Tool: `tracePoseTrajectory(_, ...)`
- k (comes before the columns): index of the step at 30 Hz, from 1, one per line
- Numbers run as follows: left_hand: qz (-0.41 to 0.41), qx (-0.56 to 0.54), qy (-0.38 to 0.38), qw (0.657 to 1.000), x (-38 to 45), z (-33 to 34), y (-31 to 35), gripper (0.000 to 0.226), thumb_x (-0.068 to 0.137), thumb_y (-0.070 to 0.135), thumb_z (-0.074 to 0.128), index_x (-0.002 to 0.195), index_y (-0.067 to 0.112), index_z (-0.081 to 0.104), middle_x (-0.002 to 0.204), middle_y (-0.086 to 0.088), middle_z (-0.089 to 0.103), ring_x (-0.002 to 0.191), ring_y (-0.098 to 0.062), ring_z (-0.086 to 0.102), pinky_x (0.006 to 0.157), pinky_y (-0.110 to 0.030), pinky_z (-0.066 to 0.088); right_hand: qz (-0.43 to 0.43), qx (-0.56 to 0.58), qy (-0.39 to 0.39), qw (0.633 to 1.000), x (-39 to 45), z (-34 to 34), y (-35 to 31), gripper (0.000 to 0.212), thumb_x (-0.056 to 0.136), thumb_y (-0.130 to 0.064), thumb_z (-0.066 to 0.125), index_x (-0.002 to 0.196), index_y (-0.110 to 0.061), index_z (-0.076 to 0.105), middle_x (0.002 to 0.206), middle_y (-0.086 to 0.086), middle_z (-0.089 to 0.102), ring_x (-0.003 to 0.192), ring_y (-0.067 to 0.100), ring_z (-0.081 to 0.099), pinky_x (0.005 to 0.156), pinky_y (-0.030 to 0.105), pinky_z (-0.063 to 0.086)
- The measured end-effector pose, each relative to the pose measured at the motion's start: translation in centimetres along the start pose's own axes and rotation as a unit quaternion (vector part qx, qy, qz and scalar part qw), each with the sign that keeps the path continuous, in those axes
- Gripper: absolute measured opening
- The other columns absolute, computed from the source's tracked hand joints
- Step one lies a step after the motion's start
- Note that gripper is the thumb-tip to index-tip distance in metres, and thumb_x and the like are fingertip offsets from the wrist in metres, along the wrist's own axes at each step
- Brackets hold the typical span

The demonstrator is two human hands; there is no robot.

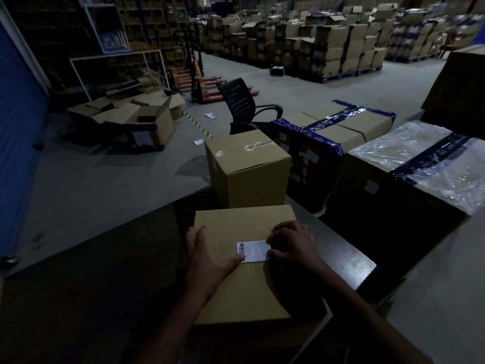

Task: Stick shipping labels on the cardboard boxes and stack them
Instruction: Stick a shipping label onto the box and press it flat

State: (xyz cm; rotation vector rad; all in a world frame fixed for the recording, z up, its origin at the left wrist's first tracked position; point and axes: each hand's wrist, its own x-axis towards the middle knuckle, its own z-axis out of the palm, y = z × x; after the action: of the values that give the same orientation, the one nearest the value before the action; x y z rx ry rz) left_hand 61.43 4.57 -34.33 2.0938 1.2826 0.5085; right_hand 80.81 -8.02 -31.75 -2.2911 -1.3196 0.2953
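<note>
The left hand lies spread on the near cardboard box, fingers straight over the box's left edge and the thumb pressing the lower left corner of the shipping label. The right hand bends over the label's right end, its fingers curled down onto the paper; whether they pinch the label's edge or only press it flat cannot be told. The label, white with a barcode at its left end, lies flat on the top face of this box, right of the box's middle and between the two hands.

The near cardboard box sits on a dark table. Just behind it on the same table stands a taller taped box, upright and close to or touching its far edge. To the right of the near box, beyond the table's edge, is a carton wrapped in clear film with a dark blue tape band, and behind that a carton crossed with blue tape. Farther back from the near box stand a black office chair and a red pallet jack.
</note>
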Motion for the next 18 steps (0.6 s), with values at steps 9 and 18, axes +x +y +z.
tracePoseTrajectory(9, 0.001, -0.003, -0.007, 1.0, 0.18, 0.19, -0.35, 0.124, 0.057, 0.077, 0.076, 0.153, 0.031, 0.014, 0.161, 0.01, -0.003, 0.147, -0.028, 0.018, 0.113, -0.056, 0.033, -0.002, 0.001, 0.004, 1.0, 0.01, 0.19, 0.03, 0.031, 0.077, -0.043, 0.073, 0.106, -0.035, 0.066, 0.13, -0.01, 0.047, 0.128, 0.016, 0.032, 0.106, 0.039, 0.028)
tracePoseTrajectory(18, 0.001, -0.006, -0.001, 1.0, 0.17, 0.33, -0.33, 0.12, 0.061, 0.069, 0.081, 0.154, 0.029, 0.016, 0.163, 0.008, -0.002, 0.147, -0.028, 0.019, 0.112, -0.053, 0.035, -0.003, 0.01, 0.009, 1.0, 0.09, 0.6, 0.5, 0.028, 0.077, -0.043, 0.073, 0.103, -0.034, 0.066, 0.129, -0.01, 0.047, 0.127, 0.016, 0.032, 0.104, 0.038, 0.028)
